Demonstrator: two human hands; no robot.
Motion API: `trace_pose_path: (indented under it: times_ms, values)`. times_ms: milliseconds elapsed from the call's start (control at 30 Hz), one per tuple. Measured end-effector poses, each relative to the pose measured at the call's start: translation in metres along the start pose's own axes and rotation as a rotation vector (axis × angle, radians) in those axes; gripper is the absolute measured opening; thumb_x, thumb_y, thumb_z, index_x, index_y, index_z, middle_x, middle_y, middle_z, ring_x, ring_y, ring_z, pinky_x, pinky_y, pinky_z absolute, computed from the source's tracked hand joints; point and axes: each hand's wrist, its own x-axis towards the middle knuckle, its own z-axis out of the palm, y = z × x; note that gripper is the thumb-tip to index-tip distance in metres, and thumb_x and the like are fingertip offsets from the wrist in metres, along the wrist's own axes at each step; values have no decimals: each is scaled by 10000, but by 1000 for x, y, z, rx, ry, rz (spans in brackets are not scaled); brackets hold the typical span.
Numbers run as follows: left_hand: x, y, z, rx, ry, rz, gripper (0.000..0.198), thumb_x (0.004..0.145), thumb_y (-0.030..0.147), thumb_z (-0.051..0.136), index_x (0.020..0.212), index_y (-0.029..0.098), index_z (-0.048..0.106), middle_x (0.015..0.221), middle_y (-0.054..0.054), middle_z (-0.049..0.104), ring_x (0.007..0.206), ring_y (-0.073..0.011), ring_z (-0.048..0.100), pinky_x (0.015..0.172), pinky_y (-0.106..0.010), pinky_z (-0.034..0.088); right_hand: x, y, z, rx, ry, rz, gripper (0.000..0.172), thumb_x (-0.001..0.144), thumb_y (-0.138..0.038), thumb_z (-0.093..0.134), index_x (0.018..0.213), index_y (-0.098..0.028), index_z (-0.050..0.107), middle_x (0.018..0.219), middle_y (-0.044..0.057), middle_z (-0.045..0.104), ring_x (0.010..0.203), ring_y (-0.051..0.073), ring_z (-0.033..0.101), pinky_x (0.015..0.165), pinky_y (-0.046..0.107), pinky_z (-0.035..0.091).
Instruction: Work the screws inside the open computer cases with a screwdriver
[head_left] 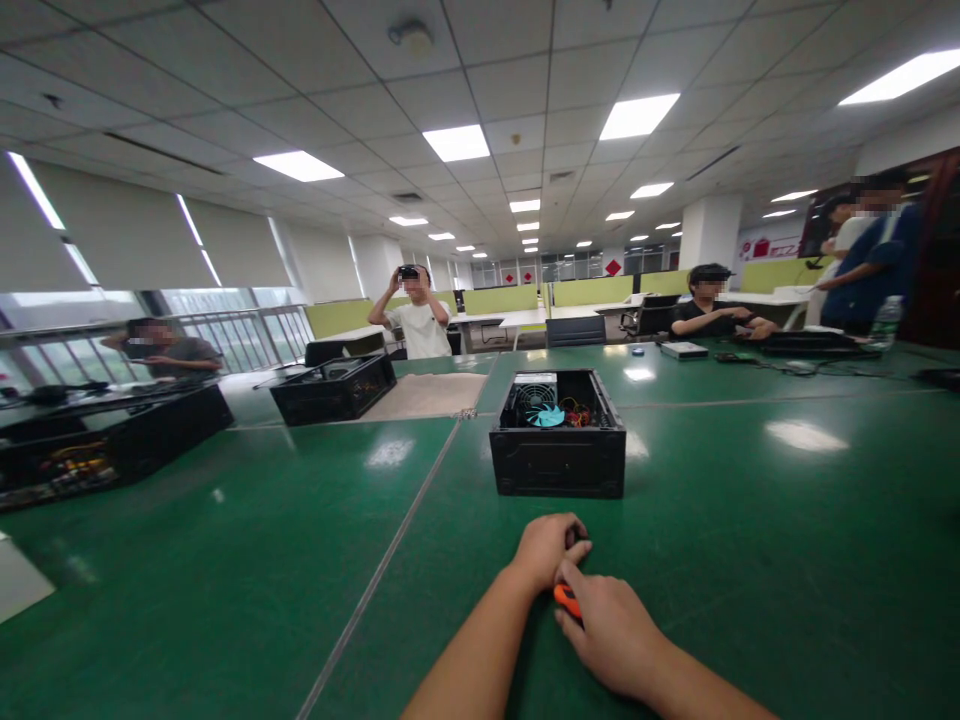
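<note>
Both of the person's hands meet low in the centre of the view, over the green table [225, 560].

- Left hand [547, 548]: curled into a loose fist, knuckles up, fingers tucked under. Whether anything sits inside the fist is hidden.
- Right hand [609, 628]: closed narrow, with the thumb and forefinger pinched forward onto a small orange object [568, 600].
- Only a short stretch of the orange object shows, in the gap where the two hands touch. It lies just under the left hand's heel and at the tip of the right hand's fingers. Its full shape cannot be made out.
- Both forearms are bare and come in from the bottom edge, converging.

An open black computer case [559, 440] stands on the table straight ahead of the hands, near but not touching them. Its top is off, and a blue fan [546, 415] and coloured wiring show inside.

Further left are two more open cases: one [334, 385] beside a beige mat [431, 393], and another [105, 445] at the table's left edge. Several people sit or stand at the far side of the tables.
</note>
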Motion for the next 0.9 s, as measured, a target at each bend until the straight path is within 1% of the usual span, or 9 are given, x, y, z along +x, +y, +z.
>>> trace_pose_path:
  times_ms: [233, 333, 400, 500, 567, 633, 733, 800, 900]
  values:
    - [-1, 2, 3, 8, 21, -4, 263, 947, 386, 594, 1050, 146, 630, 959, -47, 652, 848, -184, 637, 793, -388, 546, 0, 0, -1, -3, -6, 5, 285, 886, -266, 523, 1163, -209, 551, 959, 87, 737, 868, 290, 693, 712, 342, 432]
    - [0, 9, -5, 27, 94, -32, 259, 940, 384, 606, 1028, 143, 634, 932, -41, 653, 805, -171, 636, 760, -369, 552, 0, 0, -2, -5, -13, 8, 271, 891, -281, 513, 1148, -208, 558, 957, 89, 737, 869, 292, 695, 713, 345, 435]
    - [5, 16, -21, 57, 223, -58, 252, 950, 360, 591, 1082, 147, 618, 998, -56, 647, 865, -185, 635, 795, -384, 546, 0, 0, -3, -3, -18, 0, 253, 894, -294, 502, 1120, -211, 579, 963, 88, 738, 878, 292, 695, 725, 350, 441]
    - [21, 25, -60, 149, 461, -89, 323, 968, 310, 547, 1261, 173, 536, 1277, -104, 553, 1158, -261, 544, 979, -486, 460, 0, -3, -5, 3, -23, -15, 257, 869, -281, 509, 1101, -219, 600, 968, 81, 738, 885, 293, 694, 747, 362, 450]
    - [34, 26, -86, 230, 523, -97, 402, 949, 329, 574, 1317, 185, 501, 1391, -117, 471, 1271, -303, 455, 1053, -546, 380, 1, -4, -6, 11, -22, -14, 285, 834, -253, 530, 1109, -221, 597, 955, 77, 738, 878, 295, 695, 752, 368, 455]
    - [46, 24, -105, 306, 481, -103, 417, 922, 365, 618, 1282, 174, 534, 1360, -117, 503, 1248, -309, 478, 1049, -562, 378, 3, -4, -8, 21, -26, -5, 289, 815, -233, 544, 1099, -213, 598, 939, 85, 736, 861, 299, 695, 743, 372, 456]
    - [56, 22, -118, 393, 361, -136, 354, 920, 384, 624, 1186, 153, 591, 1234, -105, 587, 1149, -280, 556, 995, -531, 440, 4, -4, -24, 48, -45, -5, 230, 847, -263, 552, 1060, -197, 609, 907, 99, 729, 819, 296, 692, 695, 362, 454]
    - [55, 26, -122, 430, 293, -169, 341, 929, 397, 612, 1162, 148, 600, 1194, -101, 606, 1101, -264, 584, 954, -504, 478, 1, -5, -50, 72, -49, -24, 181, 879, -312, 561, 1018, -210, 613, 887, 74, 718, 813, 272, 683, 685, 343, 451]
    - [35, 46, -130, 463, 204, -187, 366, 908, 414, 636, 1157, 147, 613, 1123, -99, 649, 1027, -250, 628, 904, -473, 515, -15, -9, -108, 159, 32, -110, 136, 898, -370, 602, 973, -257, 615, 943, 7, 676, 859, 198, 651, 745, 298, 458]
